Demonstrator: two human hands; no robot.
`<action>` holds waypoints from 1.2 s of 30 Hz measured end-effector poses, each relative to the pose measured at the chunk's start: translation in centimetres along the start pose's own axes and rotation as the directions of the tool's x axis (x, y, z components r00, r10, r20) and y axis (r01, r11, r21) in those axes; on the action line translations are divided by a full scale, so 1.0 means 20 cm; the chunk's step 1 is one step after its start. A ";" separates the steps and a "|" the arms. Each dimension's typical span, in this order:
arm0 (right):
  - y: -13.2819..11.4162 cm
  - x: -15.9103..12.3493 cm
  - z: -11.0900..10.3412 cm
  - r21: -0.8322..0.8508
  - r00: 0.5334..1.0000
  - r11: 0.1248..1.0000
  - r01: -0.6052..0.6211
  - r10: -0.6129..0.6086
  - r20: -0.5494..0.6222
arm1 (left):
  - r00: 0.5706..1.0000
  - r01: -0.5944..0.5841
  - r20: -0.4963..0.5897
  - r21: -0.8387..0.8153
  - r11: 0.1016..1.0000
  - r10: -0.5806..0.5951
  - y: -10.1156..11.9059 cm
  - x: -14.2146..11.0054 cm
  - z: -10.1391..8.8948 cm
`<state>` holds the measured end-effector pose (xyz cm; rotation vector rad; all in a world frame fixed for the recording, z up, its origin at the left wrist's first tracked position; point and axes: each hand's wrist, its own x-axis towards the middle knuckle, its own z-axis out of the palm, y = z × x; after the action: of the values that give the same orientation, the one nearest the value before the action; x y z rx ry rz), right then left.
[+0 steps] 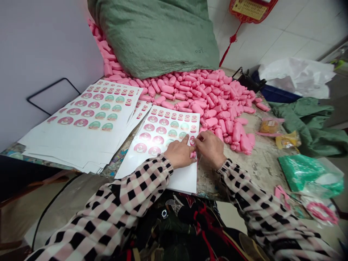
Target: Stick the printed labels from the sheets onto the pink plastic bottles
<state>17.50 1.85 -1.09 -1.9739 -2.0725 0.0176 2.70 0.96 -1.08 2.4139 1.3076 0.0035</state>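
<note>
A white sticker sheet (pixel 174 181) lies in front of me, printed with rows of pink and green rounded labels. My left hand (pixel 178 151) rests on its right part, forefinger stretched along the sheet. Its other fingers curl round a small pink plastic bottle (pixel 193 154), mostly hidden between my hands. My right hand (pixel 210 146) is closed in a pinch at the sheet's right edge, against a small pink-and-white sticker (pixel 192 140). The fingertips of both hands nearly meet there. Just beyond lies a large heap of similar pink bottles (pixel 201 90).
To the left lies a stack of sticker sheets (pixel 78 141) beside a black wire frame (pixel 51 92). A green sack (pixel 160 36) leans over the bottles at the back. On the right are small packets (pixel 269 127), a green plastic bag (pixel 307 170) and pink-handled scissors (pixel 282 195).
</note>
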 end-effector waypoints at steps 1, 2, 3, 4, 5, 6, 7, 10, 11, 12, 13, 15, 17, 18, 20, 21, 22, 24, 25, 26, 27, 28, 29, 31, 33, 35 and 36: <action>0.00 0.00 0.00 0.011 1.000 1.000 0.000 0.000 -0.011 | 1.000 -0.002 -0.006 0.001 1.000 0.002 0.00 0.00 0.00; 0.00 0.00 0.00 0.024 1.000 1.000 -0.001 0.002 -0.018 | 1.000 -0.005 -0.013 0.002 1.000 0.005 0.00 0.00 0.01; 0.00 -0.01 0.00 0.040 1.000 0.999 -0.006 0.007 -0.022 | 1.000 -0.009 -0.022 0.002 1.000 0.009 0.00 0.00 0.02; 0.01 -0.01 0.00 0.058 1.000 0.998 -0.012 0.013 -0.023 | 0.999 -0.013 -0.029 0.002 1.000 0.013 -0.01 -0.01 0.02; 0.01 -0.01 0.00 0.074 1.000 0.997 -0.020 0.022 -0.023 | 0.999 -0.017 -0.037 0.001 1.000 0.017 -0.01 -0.01 0.03; 0.01 -0.01 0.00 0.089 0.999 0.996 -0.028 0.030 -0.022 | 0.999 -0.021 -0.044 0.000 1.000 0.021 -0.01 -0.01 0.03; 0.02 -0.01 0.00 0.100 0.999 0.994 -0.035 0.037 -0.021 | 0.998 -0.024 -0.050 -0.001 1.000 0.024 -0.01 -0.01 0.04; 0.02 0.00 0.00 0.113 0.998 0.992 -0.054 0.056 -0.021 | 0.998 -0.027 -0.057 -0.006 1.000 0.027 -0.01 -0.01 0.04; 0.02 0.00 0.00 0.113 0.998 0.992 -0.056 0.059 -0.023 | 0.998 -0.028 -0.055 -0.011 1.000 0.027 -0.01 -0.02 0.03; 0.01 0.00 0.00 0.112 0.998 0.992 -0.055 0.058 -0.026 | 0.998 -0.027 -0.053 -0.016 1.000 0.026 -0.01 -0.02 0.03; 0.01 0.00 -0.01 0.110 0.998 0.993 -0.050 0.054 -0.031 | 0.998 -0.024 -0.052 -0.021 0.999 0.023 0.00 -0.02 0.02; 0.00 0.00 -0.02 0.106 0.998 0.994 -0.031 0.036 -0.043 | 0.998 -0.019 -0.052 -0.026 0.999 0.018 0.00 -0.02 0.02; -0.01 0.00 -0.04 0.106 0.998 0.994 -0.010 0.017 -0.062 | 0.998 -0.014 -0.056 -0.027 1.000 0.013 0.00 -0.02 0.02; -0.01 0.00 -0.05 0.109 0.997 0.994 -0.007 0.015 -0.073 | 0.998 -0.013 -0.057 -0.028 1.000 0.012 0.00 -0.02 0.02; 0.00 0.01 -0.08 0.126 0.995 0.992 -0.013 0.026 -0.100 | 0.998 -0.012 -0.061 -0.032 0.999 0.010 0.00 -0.01 0.03; 0.01 0.01 -0.09 0.145 0.993 0.989 -0.021 0.037 -0.112 | 0.998 -0.013 -0.066 -0.034 0.999 0.011 0.00 -0.02 0.04; 0.02 0.01 -0.10 0.176 0.992 0.984 -0.027 0.049 -0.120 | 0.997 -0.018 -0.076 -0.037 0.999 0.015 -0.01 -0.02 0.04; 0.04 0.01 -0.10 0.277 0.990 0.960 -0.035 0.071 -0.120 | 0.993 -0.041 -0.115 -0.060 0.997 0.034 -0.02 -0.03 0.05; 0.05 0.01 -0.09 0.345 0.990 0.938 -0.040 0.084 -0.113 | 0.989 -0.064 -0.139 -0.090 0.994 0.051 -0.02 -0.04 0.06; 0.06 0.00 -0.09 0.424 0.989 0.905 -0.047 0.100 -0.105 | 0.984 -0.090 -0.166 -0.152 0.984 0.064 -0.03 -0.04 0.06; 0.07 0.00 -0.07 0.508 0.988 0.859 -0.057 0.122 -0.095 | 0.979 -0.115 -0.192 -0.239 0.964 0.069 -0.04 -0.05 0.06; 0.08 -0.01 -0.06 0.594 0.985 0.802 -0.071 0.149 -0.083 | 0.974 -0.135 -0.218 -0.330 0.934 0.064 -0.05 -0.06 0.07; 0.08 -0.02 -0.06 0.676 0.982 0.732 -0.086 0.176 -0.066 | 0.969 -0.147 -0.240 -0.404 0.903 0.051 -0.06 -0.06 0.06; 0.08 -0.04 -0.05 0.810 0.977 0.575 -0.118 0.213 -0.009 | 0.957 -0.131 -0.289 -0.541 0.831 -0.037 -0.06 -0.08 0.05; 0.07 -0.07 -0.05 0.888 0.976 0.437 -0.143 0.210 0.054 | 0.937 -0.095 -0.288 -0.752 0.652 -0.197 -0.05 -0.09 0.02; 0.05 -0.10 -0.05 0.927 0.976 0.341 -0.159 0.198 0.094 | 0.926 -0.079 -0.199 -0.933 0.351 -0.322 -0.04 -0.11 0.00; 0.04 -0.11 -0.05 0.937 0.974 0.305 -0.169 0.196 0.112 | 0.931 -0.071 -0.131 -0.981 0.183 -0.340 -0.03 -0.12 0.00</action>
<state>18.61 -0.51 -0.65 -1.3263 -1.1934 1.0272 0.81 -0.54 -0.81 1.1082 1.0574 0.9643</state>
